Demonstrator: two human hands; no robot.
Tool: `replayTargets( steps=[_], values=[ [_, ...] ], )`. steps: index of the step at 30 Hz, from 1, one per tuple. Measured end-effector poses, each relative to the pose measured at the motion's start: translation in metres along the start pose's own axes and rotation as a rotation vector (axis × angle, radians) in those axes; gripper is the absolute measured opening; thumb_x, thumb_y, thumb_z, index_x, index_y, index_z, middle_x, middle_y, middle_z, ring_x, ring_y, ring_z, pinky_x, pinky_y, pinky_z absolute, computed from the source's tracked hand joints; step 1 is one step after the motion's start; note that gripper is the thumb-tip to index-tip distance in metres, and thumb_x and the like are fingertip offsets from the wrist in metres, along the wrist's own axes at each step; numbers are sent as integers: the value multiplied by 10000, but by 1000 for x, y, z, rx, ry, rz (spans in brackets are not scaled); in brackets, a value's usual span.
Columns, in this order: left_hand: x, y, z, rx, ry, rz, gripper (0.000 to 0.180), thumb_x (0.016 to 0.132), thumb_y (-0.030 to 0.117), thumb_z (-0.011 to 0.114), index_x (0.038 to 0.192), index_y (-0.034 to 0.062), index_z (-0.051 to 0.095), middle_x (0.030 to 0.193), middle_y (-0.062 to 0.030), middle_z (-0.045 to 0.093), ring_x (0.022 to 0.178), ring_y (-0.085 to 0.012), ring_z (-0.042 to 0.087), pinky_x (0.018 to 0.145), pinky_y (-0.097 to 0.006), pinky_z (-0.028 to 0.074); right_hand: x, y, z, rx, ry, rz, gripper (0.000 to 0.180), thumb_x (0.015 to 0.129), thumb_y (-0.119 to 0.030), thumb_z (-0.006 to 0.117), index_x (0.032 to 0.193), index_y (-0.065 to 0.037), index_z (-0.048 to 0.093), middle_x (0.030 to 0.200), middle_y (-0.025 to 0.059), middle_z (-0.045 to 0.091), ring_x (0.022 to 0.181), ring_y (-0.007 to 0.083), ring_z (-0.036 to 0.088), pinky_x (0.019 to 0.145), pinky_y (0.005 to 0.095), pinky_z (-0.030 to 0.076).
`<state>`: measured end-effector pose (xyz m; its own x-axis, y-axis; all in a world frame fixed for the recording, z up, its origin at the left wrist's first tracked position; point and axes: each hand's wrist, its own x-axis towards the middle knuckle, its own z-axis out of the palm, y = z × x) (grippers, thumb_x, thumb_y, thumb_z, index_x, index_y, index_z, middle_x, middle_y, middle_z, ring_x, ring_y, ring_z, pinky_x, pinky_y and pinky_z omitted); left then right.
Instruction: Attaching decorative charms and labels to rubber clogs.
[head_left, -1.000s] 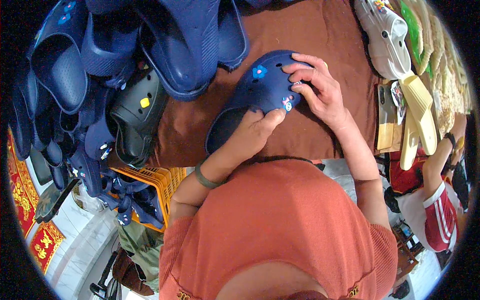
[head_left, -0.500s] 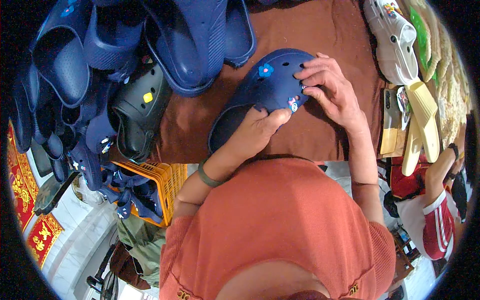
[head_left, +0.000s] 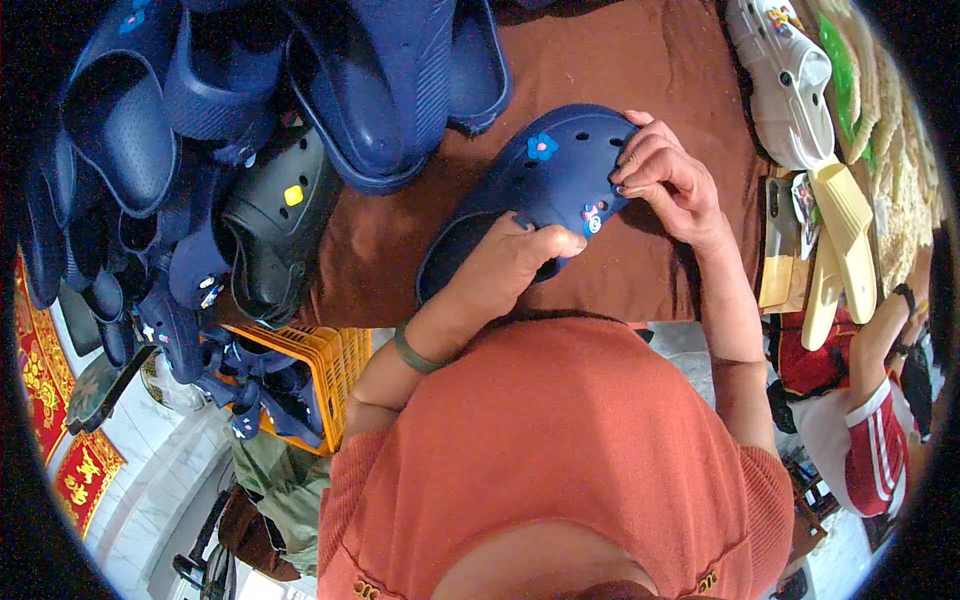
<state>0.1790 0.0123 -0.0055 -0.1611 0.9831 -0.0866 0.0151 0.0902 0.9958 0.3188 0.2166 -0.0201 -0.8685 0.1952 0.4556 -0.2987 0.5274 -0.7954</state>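
A dark blue clog (head_left: 565, 165) is held over the brown cloth, its toe pointing to the upper right. It bears a blue flower charm (head_left: 542, 147) and, near its near edge, a pink, white and blue charm (head_left: 592, 218). My left hand (head_left: 515, 255) grips the side of its opening, thumb on top, fingers hidden inside or beneath. At the toe my right hand (head_left: 675, 185) is closed in a pinch by a hole. A small pale shoe charm (head_left: 617, 189) shows at those fingertips, mostly covered by them.
Blue clogs (head_left: 370, 110) are piled at the upper left beside a black clog (head_left: 280, 210) with a yellow charm. An orange crate (head_left: 345, 365) with clogs stands below. At right are a white clog (head_left: 790, 90), cream slides (head_left: 845, 240) and another person's arm (head_left: 885, 335).
The clog has shifted slightly down and right. My right hand has moved a little to the right, its fingers drawn closer together at the toe. My left hand keeps its hold.
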Motion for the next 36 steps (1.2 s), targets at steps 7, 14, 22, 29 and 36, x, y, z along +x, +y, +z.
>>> replayTargets(
  steps=[7, 14, 22, 29, 36],
  values=[
    [7, 14, 6, -610, 169, -517, 173, 671, 43, 618, 842, 48, 643, 861, -4, 636, 753, -122, 580, 742, -274, 439, 1, -1, -1, 74, -11, 38, 87, 840, -107, 636, 775, -82, 584, 820, 37, 631, 832, 211, 572, 1037, 514, 309],
    [10, 15, 13, -768, 241, -463, 23, 687, 53, 625, 694, 74, 625, 736, 32, 583, 686, -72, 532, 657, -226, 402, 1, -3, -2, 106, -15, 41, 108, 828, -115, 653, 749, -81, 587, 808, 41, 632, 823, 210, 550, 1046, 526, 289],
    [3, -4, 7, -393, 164, -245, 233, 709, -117, 592, 751, 91, 690, 723, -46, 652, 702, -101, 599, 659, -260, 464, 1, -3, -3, 131, -27, 45, 118, 827, -121, 655, 738, -79, 590, 801, 38, 631, 824, 209, 548, 1051, 526, 281],
    [5, -5, 5, -572, 200, -340, 137, 688, -81, 602, 719, 31, 673, 746, -15, 652, 709, -114, 603, 666, -252, 461, 2, 0, -5, 167, -36, 2, 141, 845, -121, 643, 730, -81, 573, 784, 40, 623, 800, 203, 542, 1047, 521, 276],
    [15, 17, 7, -801, 329, -420, 63, 732, 83, 652, 728, 25, 675, 754, 5, 630, 729, -96, 579, 733, -253, 455, -2, 2, -11, 221, 223, 132, 86, 864, -11, 579, 870, -67, 514, 842, 58, 599, 818, 175, 563, 979, 409, 373]
  ],
)
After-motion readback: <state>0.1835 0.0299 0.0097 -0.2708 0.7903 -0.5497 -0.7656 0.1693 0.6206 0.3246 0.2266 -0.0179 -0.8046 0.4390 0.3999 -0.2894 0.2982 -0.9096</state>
